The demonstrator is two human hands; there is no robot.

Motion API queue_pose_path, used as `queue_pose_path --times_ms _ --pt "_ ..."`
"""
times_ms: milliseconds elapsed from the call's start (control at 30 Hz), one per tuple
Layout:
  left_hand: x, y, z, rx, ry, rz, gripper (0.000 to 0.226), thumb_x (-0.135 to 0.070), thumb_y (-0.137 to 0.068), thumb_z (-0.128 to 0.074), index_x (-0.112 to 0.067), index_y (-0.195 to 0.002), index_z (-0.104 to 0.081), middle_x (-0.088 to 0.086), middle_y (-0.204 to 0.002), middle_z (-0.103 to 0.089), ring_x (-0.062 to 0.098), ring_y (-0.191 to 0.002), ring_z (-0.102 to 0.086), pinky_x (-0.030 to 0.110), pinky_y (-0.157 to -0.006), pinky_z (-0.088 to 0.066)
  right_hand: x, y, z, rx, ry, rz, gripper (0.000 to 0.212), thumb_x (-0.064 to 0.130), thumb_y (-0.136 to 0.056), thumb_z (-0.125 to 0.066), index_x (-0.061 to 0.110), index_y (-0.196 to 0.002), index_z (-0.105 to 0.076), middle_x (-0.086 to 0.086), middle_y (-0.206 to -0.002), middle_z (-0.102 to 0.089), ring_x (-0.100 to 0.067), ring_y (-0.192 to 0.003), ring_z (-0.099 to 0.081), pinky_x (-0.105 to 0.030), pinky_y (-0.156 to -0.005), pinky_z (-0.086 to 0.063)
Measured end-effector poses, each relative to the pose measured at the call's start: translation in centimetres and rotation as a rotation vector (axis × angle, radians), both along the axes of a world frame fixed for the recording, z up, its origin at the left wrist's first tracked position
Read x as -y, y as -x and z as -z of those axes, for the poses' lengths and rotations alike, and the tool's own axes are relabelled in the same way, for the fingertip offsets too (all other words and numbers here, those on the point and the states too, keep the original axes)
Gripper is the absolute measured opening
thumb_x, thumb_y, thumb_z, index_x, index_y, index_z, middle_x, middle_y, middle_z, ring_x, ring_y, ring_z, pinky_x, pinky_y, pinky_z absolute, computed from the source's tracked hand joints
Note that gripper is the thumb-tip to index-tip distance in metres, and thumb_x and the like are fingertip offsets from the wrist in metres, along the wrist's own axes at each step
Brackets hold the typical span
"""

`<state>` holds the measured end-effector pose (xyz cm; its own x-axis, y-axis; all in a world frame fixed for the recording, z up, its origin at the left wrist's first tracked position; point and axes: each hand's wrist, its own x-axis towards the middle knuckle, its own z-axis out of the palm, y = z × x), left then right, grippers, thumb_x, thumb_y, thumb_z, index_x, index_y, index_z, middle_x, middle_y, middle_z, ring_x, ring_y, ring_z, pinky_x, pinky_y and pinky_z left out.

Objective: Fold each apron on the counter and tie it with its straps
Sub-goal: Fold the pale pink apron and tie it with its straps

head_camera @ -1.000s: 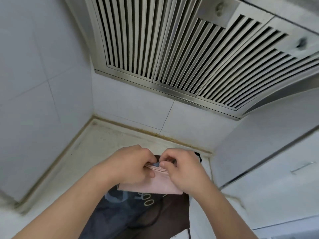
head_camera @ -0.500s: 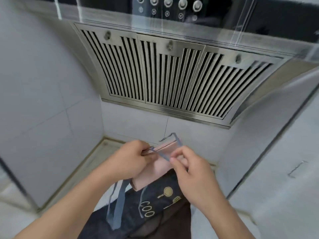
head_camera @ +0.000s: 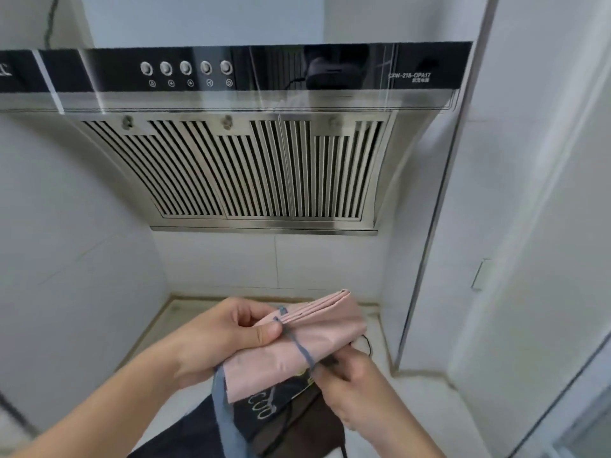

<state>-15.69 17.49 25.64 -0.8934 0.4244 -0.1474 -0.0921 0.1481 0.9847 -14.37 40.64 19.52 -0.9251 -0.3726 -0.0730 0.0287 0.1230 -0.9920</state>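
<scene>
Two hands hold a folded pink apron (head_camera: 297, 352) up above the tabletop (head_camera: 158, 328), in front of the white tiled back wall (head_camera: 215, 259); the left hand (head_camera: 218, 338) grips the bundle at its left end, thumb pressed on top where a grey-blue strap (head_camera: 299, 350) crosses the folded edge; the right hand (head_camera: 350, 388) sits below and to the right, its fingers curled and pinching the same strap where it comes off the lower edge of the pink cloth; the strap runs diagonally across the face of the bundle from the thumb down to that pinch (a second length of the same grey-blue band hangs in a loop from the lower left corner); under the bundle lies a dark apron (head_camera: 264, 414) with pale lettering and a brown part beside it, spread on the tabletop and partly covered by the hands; a thin black cord (head_camera: 365, 343) shows just to the right of the pink cloth; above, a steel range hood (head_camera: 251, 166) with slatted vents and a black panel carrying five round buttons (head_camera: 185, 68) fills the upper part of the view; a pale cabinet (head_camera: 529, 226) stands at the right.
</scene>
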Motion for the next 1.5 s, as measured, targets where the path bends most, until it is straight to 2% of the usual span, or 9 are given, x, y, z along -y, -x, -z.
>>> queue_pose_path --times_ms 167,333,567,733,867,1000,1300,1367,1500 --pt "-2.3 -1.0 -0.5 -0.059 0.025 0.055 0.023 -0.029 -0.102 -0.065 -0.012 -0.094 -0.078 0.008 -0.092 -0.073 0.018 -0.08 -0.065 0.026 -0.07 -0.05 -1.4 -1.1 -0.7 0.085 0.079 0.09 0.02 0.02 -0.062 -0.065 0.024 -0.054 -0.047 -0.002 -0.047 -0.032 -0.014 -0.043 -0.024 -0.026 -0.047 -0.016" --pt "-2.1 -1.6 -1.7 -0.124 0.208 0.311 0.019 -0.023 -0.103 -0.065 -0.011 -0.09 -0.074 0.0 -0.087 -0.066 0.013 -0.08 -0.058 0.026 -0.074 -0.045 -3.2 0.3 -2.2 0.261 0.247 0.097 0.014 0.007 -0.092 -0.066 0.002 -0.082 -0.074 -0.008 -0.071 -0.07 -0.014 -0.058 -0.066 -0.024 -0.054 -0.05" --pt "-3.5 -1.9 -1.3 -0.312 0.688 0.358 0.03 -0.032 -0.104 -0.064 -0.023 -0.076 -0.065 -0.012 -0.07 -0.049 0.006 -0.068 -0.044 0.029 -0.066 -0.035 -3.5 1.5 -4.6 -0.092 -0.057 0.015 0.012 0.008 -0.099 -0.065 0.014 -0.102 -0.075 0.001 -0.059 -0.048 -0.012 -0.057 -0.047 -0.022 -0.051 -0.04" --pt "-2.5 -1.8 -0.6 -0.325 0.639 0.278 0.029 -0.038 -0.104 -0.063 -0.016 -0.086 -0.071 -0.003 -0.073 -0.052 0.012 -0.069 -0.043 0.034 -0.067 -0.037 -3.2 1.9 -5.5 -0.314 -0.578 0.03 0.024 0.018 -0.1 -0.062 0.038 -0.1 -0.073 0.008 -0.079 -0.072 -0.007 -0.07 -0.068 -0.034 -0.074 -0.061" --pt "-1.8 -1.9 -0.8 -0.327 0.624 0.296 0.023 -0.035 -0.104 -0.064 -0.018 -0.091 -0.074 0.0 -0.075 -0.056 0.011 -0.072 -0.046 0.033 -0.07 -0.038 -2.3 1.4 -6.0 -0.357 -0.6 -0.02 0.018 0.032 -0.105 -0.058 0.038 -0.107 -0.074 0.033 -0.082 -0.066 0.014 -0.067 -0.057 -0.018 -0.061 -0.042" --pt "-0.9 -1.8 -1.0 -0.353 0.565 0.251 0.021 -0.035 -0.104 -0.063 -0.02 -0.095 -0.075 0.015 -0.091 -0.068 0.012 -0.077 -0.054 0.034 -0.075 -0.044 -2.2 0.9 -6.2 -0.339 -0.518 -0.024 0.028 0.053 -0.101 -0.054 0.035 -0.1 -0.076 0.021 -0.097 -0.073 0.002 -0.085 -0.066 -0.033 -0.081 -0.056" --pt "0.5 -2.3 -1.3 -0.314 0.473 0.201 0.021 -0.033 -0.103 -0.065 -0.022 -0.088 -0.075 -0.003 -0.08 -0.067 0.009 -0.075 -0.058 0.03 -0.071 -0.046 -3.7 3.0 -3.7 -0.295 -0.728 0.038 0.025 0.016 -0.097 -0.064 0.036 -0.092 -0.079 0.018 -0.09 -0.074 0.005 -0.08 -0.067 -0.021 -0.073 -0.055" --pt "0.6 -2.0 -1.1 -0.348 0.496 0.054 0.029 -0.038 -0.103 -0.063 -0.023 -0.079 -0.07 -0.008 -0.071 -0.057 0.007 -0.066 -0.05 0.026 -0.063 -0.039 -3.8 2.7 -3.0 -0.269 -0.554 0.101 0.028 0.012 -0.1 -0.058 0.029 -0.101 -0.08 0.014 -0.101 -0.078 -0.002 -0.096 -0.07 -0.034 -0.093 -0.056" --pt "0.5 -1.9 -1.0 -0.399 0.514 -0.103 0.027 -0.039 -0.103 -0.061 -0.022 -0.085 -0.072 0.003 -0.074 -0.067 0.007 -0.066 -0.055 0.025 -0.063 -0.042 -1.8 0.3 -1.0 0.26 0.648 0.051 0.035 0.029 -0.106 -0.053 0.007 -0.125 -0.071 -0.027 -0.119 -0.071 -0.039 -0.106 -0.071 -0.05 -0.09 -0.058"
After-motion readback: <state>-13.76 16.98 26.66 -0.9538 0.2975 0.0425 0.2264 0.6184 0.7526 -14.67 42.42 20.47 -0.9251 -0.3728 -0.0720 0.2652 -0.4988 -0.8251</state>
